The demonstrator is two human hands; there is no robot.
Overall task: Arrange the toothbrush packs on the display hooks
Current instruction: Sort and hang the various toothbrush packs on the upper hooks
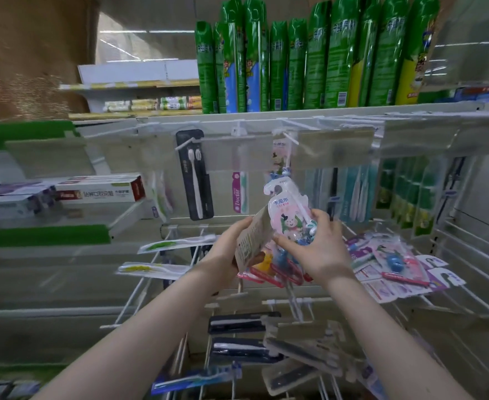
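Both my hands hold a stack of pink children's toothbrush packs in front of the hook wall. My left hand grips the stack from the left and below. My right hand pinches the front pack, which has a cartoon figure on it. Its white hanger tab points up toward a white display hook, where another pink pack hangs. A black toothbrush pack hangs on the hook to the left. More pink packs lie loose on the wire rack at the right.
Green spray cans stand on the shelf above. Toothpaste boxes lie on a shelf at the left. Teal and green toothbrush packs hang at the right. Dark packs and several white hooks jut out below my arms.
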